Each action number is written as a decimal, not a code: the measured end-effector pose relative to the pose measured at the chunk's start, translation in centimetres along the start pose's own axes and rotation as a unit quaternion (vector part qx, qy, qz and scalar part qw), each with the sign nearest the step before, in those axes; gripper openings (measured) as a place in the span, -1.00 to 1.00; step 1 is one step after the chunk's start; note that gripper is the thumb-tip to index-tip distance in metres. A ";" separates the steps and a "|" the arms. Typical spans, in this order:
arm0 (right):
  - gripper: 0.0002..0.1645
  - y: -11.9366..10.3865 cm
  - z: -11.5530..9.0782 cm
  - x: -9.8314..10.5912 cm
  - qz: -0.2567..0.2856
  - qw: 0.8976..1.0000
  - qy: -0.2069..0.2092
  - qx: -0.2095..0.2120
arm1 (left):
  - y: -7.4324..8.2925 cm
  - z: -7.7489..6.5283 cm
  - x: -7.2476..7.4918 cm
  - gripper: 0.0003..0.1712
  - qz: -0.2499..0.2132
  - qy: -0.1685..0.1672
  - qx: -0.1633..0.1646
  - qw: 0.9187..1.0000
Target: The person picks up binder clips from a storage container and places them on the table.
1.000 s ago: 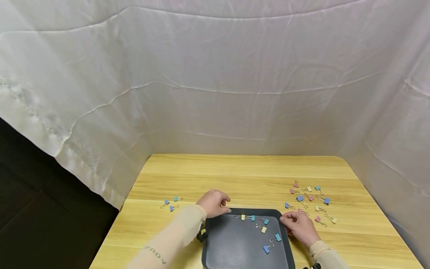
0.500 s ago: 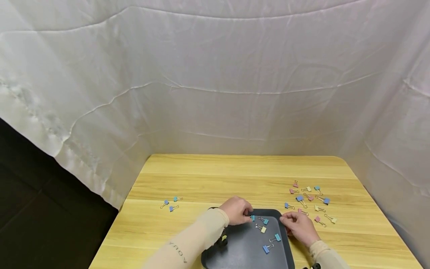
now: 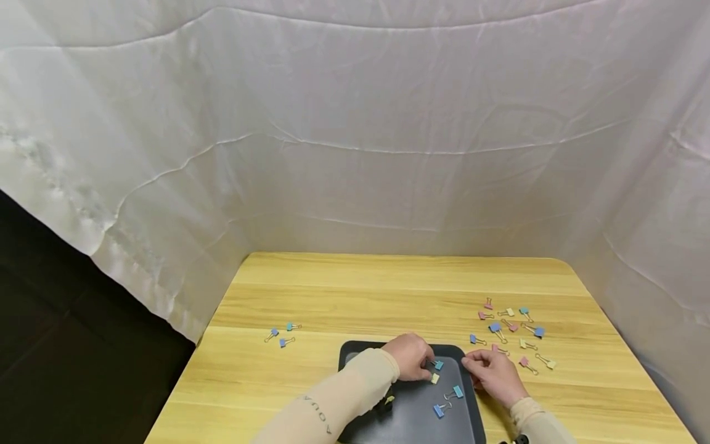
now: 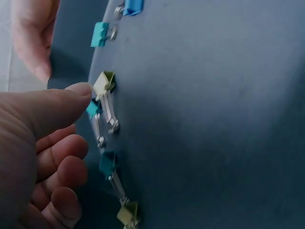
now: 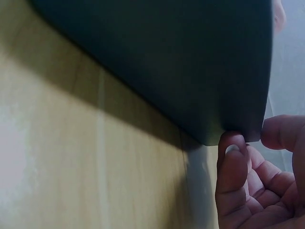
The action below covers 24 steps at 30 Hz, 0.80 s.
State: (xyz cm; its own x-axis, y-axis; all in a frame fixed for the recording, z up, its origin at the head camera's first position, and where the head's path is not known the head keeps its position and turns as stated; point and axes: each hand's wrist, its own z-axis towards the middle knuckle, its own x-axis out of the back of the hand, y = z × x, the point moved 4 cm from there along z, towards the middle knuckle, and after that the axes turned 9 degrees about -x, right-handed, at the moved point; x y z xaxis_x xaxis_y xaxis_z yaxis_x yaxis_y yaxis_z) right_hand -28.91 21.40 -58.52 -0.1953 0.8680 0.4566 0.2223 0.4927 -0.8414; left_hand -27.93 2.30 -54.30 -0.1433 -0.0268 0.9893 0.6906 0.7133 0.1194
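While a yellow binder clip (image 4: 104, 85) is lying inside the dark tray (image 3: 424, 419), close against a teal clip (image 4: 93, 109), a person's left hand (image 3: 409, 357) is hovering over the pair, its thumb reaching out and its other visible fingers curling loosely, apparently holding nothing; whether the thumb is touching either clip, the wrist view is not making clear. At the tray's far right corner, the right hand (image 3: 493, 376) is pinching the rim between thumb and finger. Working well here probably means taking one clip by its coloured body, lightly, with the right hand steadying the tray. The neighbouring clip's metal handles are crowding the spot, and the tray wall is limiting the fingers' room. Nearer the person, another teal clip (image 3: 457, 391) and a blue clip (image 3: 439, 411) are lying in the tray, while the left sleeve (image 3: 341, 391) is covering part of it. On the wooden table (image 3: 344, 293), a mixed-colour cluster of clips (image 3: 495, 327) is spreading to the right, and three clips (image 3: 274, 333) are resting to the left.
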 end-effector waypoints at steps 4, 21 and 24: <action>-0.75 0.0 -0.1 0.0 0.002 1.000 -0.001 -0.003 | 0.7 0.3 -0.6 -0.71 0.017 -0.018 -0.013 1.000; -0.74 0.2 -0.1 -0.2 0.014 1.000 -0.004 -0.009 | 1.9 1.2 -2.0 -0.85 0.008 -0.023 -0.044 0.999; -0.73 0.1 -0.1 -0.1 0.015 1.000 -0.004 -0.008 | 1.9 1.2 -1.9 -0.84 0.009 -0.023 -0.042 0.999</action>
State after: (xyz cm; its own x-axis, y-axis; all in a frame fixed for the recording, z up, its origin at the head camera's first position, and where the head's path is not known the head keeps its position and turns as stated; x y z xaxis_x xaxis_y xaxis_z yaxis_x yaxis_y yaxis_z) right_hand -28.76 21.33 -58.60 -0.1964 0.8821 0.4282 0.2426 0.4668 -0.8504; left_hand -27.23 4.56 -56.08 -0.1607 0.0186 0.9868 0.7498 0.6525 0.1098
